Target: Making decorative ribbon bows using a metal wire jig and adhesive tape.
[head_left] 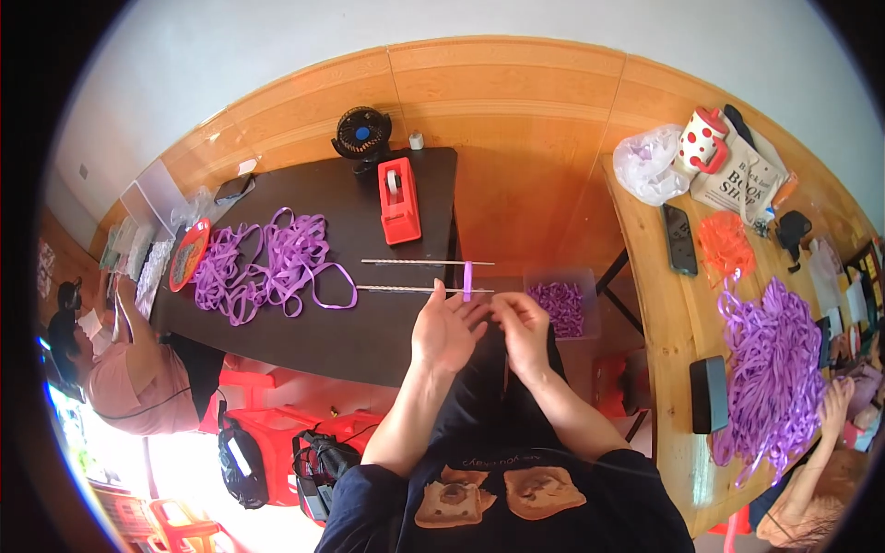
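Two thin twisted metal rods jut side by side past the right edge of the dark table. A short purple ribbon band spans both rods near their free ends. Just below the nearer rod is my left hand, palm turned up, fingers stretched and slightly apart, nothing in it. My right hand is beside that rod's tip, thumb and fingertips pinched together. Whether something small sits in that pinch is too fine to see. On the table to the left lies a tangled heap of purple ribbon.
The dark table also carries a red tape dispenser, a black fan and a red dish. A bin of purple pieces stands low at right. Another ribbon pile covers the wooden table. People sit at both sides.
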### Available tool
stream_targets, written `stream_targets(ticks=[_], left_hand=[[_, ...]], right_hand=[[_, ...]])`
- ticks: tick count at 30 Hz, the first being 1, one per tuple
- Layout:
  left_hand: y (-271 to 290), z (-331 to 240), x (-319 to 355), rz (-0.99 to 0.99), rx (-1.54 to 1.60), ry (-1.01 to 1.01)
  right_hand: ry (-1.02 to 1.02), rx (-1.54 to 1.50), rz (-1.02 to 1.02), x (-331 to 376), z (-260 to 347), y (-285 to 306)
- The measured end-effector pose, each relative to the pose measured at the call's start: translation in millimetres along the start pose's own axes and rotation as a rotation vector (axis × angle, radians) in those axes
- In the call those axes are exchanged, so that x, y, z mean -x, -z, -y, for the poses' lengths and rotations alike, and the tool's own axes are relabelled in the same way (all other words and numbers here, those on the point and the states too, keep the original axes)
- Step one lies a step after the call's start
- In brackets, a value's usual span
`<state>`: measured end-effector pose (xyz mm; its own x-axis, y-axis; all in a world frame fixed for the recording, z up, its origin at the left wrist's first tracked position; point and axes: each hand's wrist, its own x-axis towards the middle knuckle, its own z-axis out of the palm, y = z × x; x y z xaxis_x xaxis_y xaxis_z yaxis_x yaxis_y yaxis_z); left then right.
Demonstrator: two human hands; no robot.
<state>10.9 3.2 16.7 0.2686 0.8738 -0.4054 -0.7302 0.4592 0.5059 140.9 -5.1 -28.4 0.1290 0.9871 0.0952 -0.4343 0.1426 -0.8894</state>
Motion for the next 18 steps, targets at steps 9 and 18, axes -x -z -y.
stream_targets(ticks=[9,18], left_hand=[[14.5,-12.3,1.8,0.164,0.040,0.123],[14.9,-13.8,4.4,0.180,0.043,0.121]], right_hand=[[0.022,0.306,0.283,-111.1,29.5,-47.2],[-0.245,0.561,0.299,-186.6,-29.4,-136.7]])
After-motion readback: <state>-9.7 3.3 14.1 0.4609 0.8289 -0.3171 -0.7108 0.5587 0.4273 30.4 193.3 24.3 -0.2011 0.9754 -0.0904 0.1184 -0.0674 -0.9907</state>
